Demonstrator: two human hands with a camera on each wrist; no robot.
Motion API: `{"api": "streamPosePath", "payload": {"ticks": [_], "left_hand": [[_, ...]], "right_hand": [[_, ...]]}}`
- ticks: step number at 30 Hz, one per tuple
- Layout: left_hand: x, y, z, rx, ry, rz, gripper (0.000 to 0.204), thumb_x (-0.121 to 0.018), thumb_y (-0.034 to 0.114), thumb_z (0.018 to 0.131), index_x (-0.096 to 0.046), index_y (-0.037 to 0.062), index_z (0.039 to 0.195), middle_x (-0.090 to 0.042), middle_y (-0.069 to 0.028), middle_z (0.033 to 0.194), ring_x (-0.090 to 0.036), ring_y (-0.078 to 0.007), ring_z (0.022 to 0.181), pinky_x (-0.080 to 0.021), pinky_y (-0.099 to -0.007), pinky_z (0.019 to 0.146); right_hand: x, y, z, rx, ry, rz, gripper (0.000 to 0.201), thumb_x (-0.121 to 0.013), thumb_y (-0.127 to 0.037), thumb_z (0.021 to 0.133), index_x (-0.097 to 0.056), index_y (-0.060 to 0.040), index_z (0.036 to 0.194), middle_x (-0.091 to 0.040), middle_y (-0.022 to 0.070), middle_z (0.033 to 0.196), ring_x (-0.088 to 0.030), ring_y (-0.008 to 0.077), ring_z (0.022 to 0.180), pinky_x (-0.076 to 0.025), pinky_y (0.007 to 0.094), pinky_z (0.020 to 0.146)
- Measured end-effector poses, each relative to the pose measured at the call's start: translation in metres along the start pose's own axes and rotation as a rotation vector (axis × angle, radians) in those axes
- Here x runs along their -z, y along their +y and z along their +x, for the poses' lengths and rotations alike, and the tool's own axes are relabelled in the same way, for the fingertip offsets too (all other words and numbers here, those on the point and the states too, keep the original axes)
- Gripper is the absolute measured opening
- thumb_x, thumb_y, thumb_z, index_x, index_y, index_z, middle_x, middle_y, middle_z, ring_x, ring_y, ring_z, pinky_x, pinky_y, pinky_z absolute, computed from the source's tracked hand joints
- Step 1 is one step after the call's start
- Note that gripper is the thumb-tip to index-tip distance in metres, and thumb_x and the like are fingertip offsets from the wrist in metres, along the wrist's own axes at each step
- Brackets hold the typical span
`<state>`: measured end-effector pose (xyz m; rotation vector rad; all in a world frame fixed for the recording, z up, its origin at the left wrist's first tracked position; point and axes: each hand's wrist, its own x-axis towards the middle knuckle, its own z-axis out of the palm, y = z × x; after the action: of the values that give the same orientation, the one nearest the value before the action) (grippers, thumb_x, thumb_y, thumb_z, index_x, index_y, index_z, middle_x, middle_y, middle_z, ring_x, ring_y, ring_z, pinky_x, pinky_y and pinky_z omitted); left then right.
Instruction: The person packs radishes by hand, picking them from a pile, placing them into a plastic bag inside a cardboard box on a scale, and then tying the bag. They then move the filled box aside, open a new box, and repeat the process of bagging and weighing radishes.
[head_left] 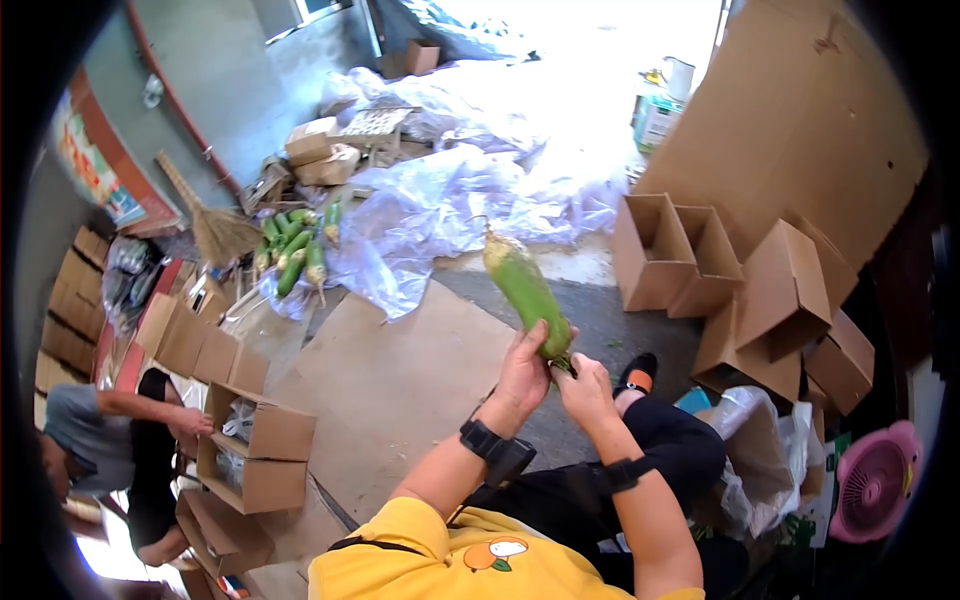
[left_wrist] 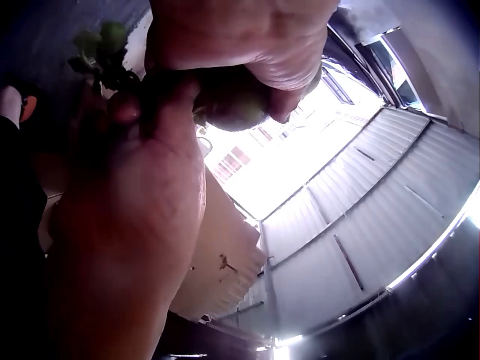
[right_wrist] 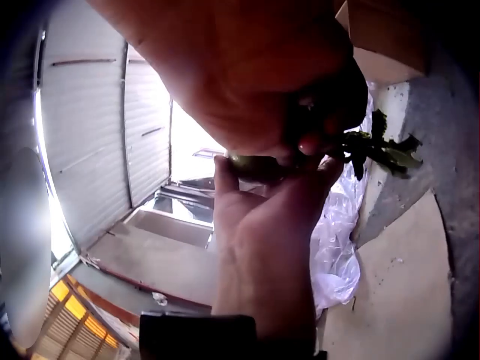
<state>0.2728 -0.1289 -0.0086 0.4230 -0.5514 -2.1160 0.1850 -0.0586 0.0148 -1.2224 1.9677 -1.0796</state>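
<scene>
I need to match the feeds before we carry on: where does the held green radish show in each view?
Head: the green radish, right of centre, slanting up-left from both hands.
Left wrist: upper middle, mostly hidden by the left hand.
Right wrist: near centre, a small green patch below the right hand.
Shared landmark: its leafy end, dark and small in the head view, clearer in both wrist views.

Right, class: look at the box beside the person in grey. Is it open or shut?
Open: the box's mouth is uncovered, and plastic shows inside.
</scene>
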Motion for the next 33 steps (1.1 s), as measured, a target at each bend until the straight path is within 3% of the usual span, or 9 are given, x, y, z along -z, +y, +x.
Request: {"api": "streamPosePath", "payload": {"ticks": [4, 6, 13, 20, 22, 24, 27, 31, 33], "left_hand": [[0.018, 0.019, -0.006, 0.095, 0.009, -0.091, 0.035, -0.056, 0.031, 0.089, -0.050, 0.0076, 0.114, -0.059, -0.0094, 0.103, -0.058, -0.0247, 0.096, -0.046, -0.0389, 0.085], [0.037, 0.029, -0.011, 0.301, 0.003, -0.086, 0.036, -0.055, 0.034, 0.089, -0.051, 0.0080, 0.113, -0.060, -0.0103, 0.103, -0.059, -0.0252, 0.094, -0.048, -0.0419, 0.082], [0.086, 0.026, -0.034, 0.554, 0.178, 0.219, 0.037, -0.055, 0.034, 0.088, -0.052, 0.0070, 0.113, -0.062, -0.0103, 0.099, -0.062, -0.0232, 0.087, -0.052, -0.0443, 0.073], [0.102, 0.012, -0.048, 0.547, 0.337, 0.136, 0.039, -0.057, 0.034, 0.087, -0.056, 0.0008, 0.107, -0.063, -0.0127, 0.097, -0.062, -0.0231, 0.088, -0.050, -0.0372, 0.079], [0.139, 0.000, -0.042, 0.579, 0.376, 0.285, 0.041, -0.058, 0.036, 0.086, -0.054, 0.0000, 0.106, -0.062, -0.0109, 0.091, -0.061, -0.0221, 0.081, -0.051, -0.0346, 0.073], [0.152, 0.002, -0.048, 0.585, 0.551, 0.286, 0.039, -0.058, 0.041, 0.084, -0.052, 0.0067, 0.101, -0.058, -0.0083, 0.080, -0.058, -0.0211, 0.068, -0.049, -0.0373, 0.058], [0.198, 0.013, -0.065, 0.647, 0.719, 0.087, 0.044, -0.056, 0.045, 0.082, -0.052, 0.0056, 0.101, -0.057, -0.0122, 0.084, -0.056, -0.0233, 0.067, -0.047, -0.0415, 0.061], [0.250, 0.074, -0.068, 0.589, 1.022, -0.214, 0.034, -0.060, 0.038, 0.079, -0.052, 0.0073, 0.090, -0.051, -0.0093, 0.079, -0.053, -0.0235, 0.069, -0.047, -0.0382, 0.059], [0.274, 0.130, -0.045, 0.377, 1.138, -0.164, 0.034, -0.062, 0.039, 0.077, -0.051, 0.0092, 0.091, -0.051, -0.0073, 0.080, -0.053, -0.0217, 0.069, -0.047, -0.0375, 0.059]], "right_hand": [[-0.004, -0.018, -0.009, 0.225, -0.001, -0.376, 0.019, -0.050, -0.017, 0.084, -0.057, -0.0003, 0.079, -0.061, 0.0231, 0.077, -0.060, 0.0409, 0.075, -0.047, 0.0481, 0.066], [-0.006, -0.011, -0.005, 0.483, -0.132, -0.475, 0.019, -0.050, -0.018, 0.083, -0.057, -0.0017, 0.077, -0.061, 0.0216, 0.073, -0.061, 0.0388, 0.072, -0.047, 0.0462, 0.063], [-0.022, -0.012, -0.011, 0.474, -0.700, -0.913, 0.012, -0.053, -0.012, 0.074, -0.063, -0.0047, 0.072, -0.065, 0.0161, 0.073, -0.065, 0.0315, 0.072, -0.051, 0.0408, 0.065], [-0.014, -0.047, -0.028, 0.554, -0.830, -0.858, 0.010, -0.054, -0.010, 0.073, -0.063, -0.0063, 0.074, -0.065, 0.0144, 0.073, -0.065, 0.0306, 0.070, -0.051, 0.0393, 0.063], [-0.003, -0.061, -0.041, 0.674, -0.673, -0.365, 0.010, -0.055, -0.012, 0.078, -0.061, -0.0052, 0.075, -0.065, 0.0139, 0.076, -0.063, 0.0304, 0.069, -0.050, 0.0392, 0.060], [0.029, -0.069, -0.037, 0.600, -0.418, -0.326, 0.016, -0.054, -0.016, 0.085, -0.061, -0.0027, 0.079, -0.064, 0.0136, 0.079, -0.061, 0.0277, 0.067, -0.048, 0.0370, 0.059], [0.094, -0.075, -0.048, 0.328, -0.149, -0.193, 0.016, -0.054, -0.015, 0.088, -0.062, -0.0009, 0.091, -0.063, 0.0141, 0.078, -0.059, 0.0235, 0.063, -0.047, 0.0318, 0.058], [0.184, -0.064, -0.101, 0.066, 0.277, -0.051, 0.020, -0.051, -0.013, 0.091, -0.060, -0.0010, 0.104, -0.059, 0.0037, 0.074, -0.048, 0.0083, 0.059, -0.037, 0.0218, 0.052], [0.219, -0.056, -0.144, -0.037, 0.575, 0.044, 0.022, -0.049, -0.014, 0.092, -0.059, -0.0020, 0.108, -0.053, -0.0024, 0.072, -0.042, 0.0027, 0.058, -0.031, 0.0177, 0.050]]}}
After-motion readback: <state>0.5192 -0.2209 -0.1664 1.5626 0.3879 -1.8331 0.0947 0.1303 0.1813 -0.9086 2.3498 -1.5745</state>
